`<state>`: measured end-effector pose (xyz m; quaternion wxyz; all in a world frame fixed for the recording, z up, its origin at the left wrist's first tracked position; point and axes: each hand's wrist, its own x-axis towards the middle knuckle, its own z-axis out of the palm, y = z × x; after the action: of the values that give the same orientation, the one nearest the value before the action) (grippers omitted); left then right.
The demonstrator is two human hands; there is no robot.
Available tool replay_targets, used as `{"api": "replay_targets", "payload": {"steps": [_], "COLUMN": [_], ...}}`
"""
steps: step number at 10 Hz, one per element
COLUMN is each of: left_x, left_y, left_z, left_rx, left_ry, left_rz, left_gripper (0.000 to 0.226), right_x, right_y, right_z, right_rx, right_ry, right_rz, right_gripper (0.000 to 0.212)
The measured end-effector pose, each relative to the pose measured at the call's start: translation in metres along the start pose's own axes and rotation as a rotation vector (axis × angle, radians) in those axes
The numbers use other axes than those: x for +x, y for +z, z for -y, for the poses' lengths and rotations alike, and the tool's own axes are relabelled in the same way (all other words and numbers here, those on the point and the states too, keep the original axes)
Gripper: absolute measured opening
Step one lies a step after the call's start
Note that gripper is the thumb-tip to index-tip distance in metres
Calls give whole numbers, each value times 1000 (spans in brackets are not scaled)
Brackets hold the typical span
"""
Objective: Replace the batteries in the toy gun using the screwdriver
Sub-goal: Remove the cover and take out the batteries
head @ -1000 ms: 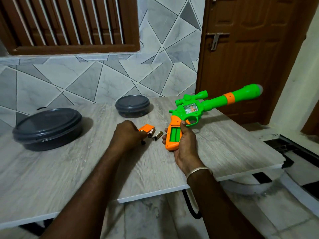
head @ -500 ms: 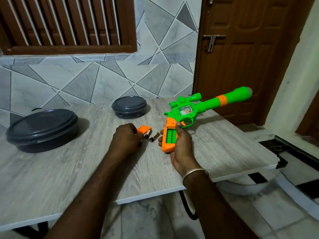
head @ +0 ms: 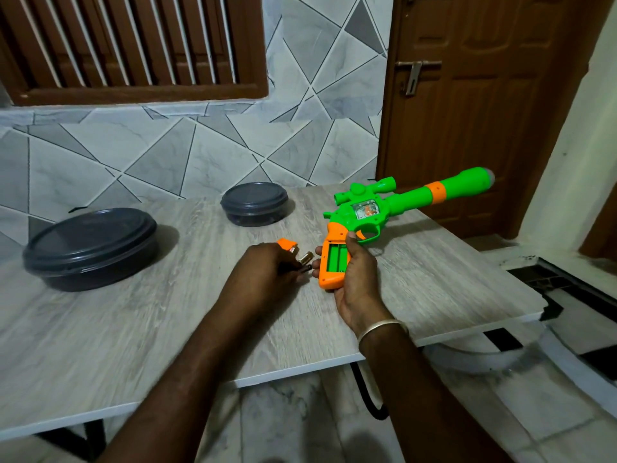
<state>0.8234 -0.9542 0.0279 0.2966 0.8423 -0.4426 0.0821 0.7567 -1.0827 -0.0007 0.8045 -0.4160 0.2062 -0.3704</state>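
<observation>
My right hand grips the orange handle of the green toy gun, barrel pointing up and right over the table. The handle's battery bay is open and looks empty. My left hand rests on the table just left of the handle, fingers closed around a dark slender tool, apparently the screwdriver, whose tip pokes out to the right. Two loose batteries lie at the fingertips, one partly hidden. The orange battery cover lies just behind them.
A large dark lidded bowl stands at the table's left, a smaller one at the back centre. The grey wood-look table ends close to my right wrist. A tiled wall and a brown door stand behind.
My left hand has slid slightly right, closer to the batteries and covering part of one. The gun in my right hand holds nearly the same pose; the view shifted a little.
</observation>
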Motion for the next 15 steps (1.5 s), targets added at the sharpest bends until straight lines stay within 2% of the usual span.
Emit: {"api": "replay_targets", "payload": {"steps": [1, 2, 4, 13, 15], "left_x": [8, 13, 16, 29, 24], "left_y": [5, 9, 16, 17, 17], "left_z": [3, 9, 13, 9, 7], "left_rx": [155, 157, 110, 201, 25], "left_ry": [21, 23, 72, 40, -60], "left_rz": [129, 144, 55, 40, -151], "left_gripper": [27, 28, 28, 24, 25], "right_x": [1, 3, 1, -9, -10], "right_y": [0, -1, -1, 1, 2], "right_z": [-2, -2, -1, 5, 7], "right_rx": [0, -9, -4, -14, -32], "right_ry": [6, 10, 10, 41, 47], "right_rz": [-13, -21, -8, -4, 34], "right_gripper": [42, 42, 41, 42, 45]}}
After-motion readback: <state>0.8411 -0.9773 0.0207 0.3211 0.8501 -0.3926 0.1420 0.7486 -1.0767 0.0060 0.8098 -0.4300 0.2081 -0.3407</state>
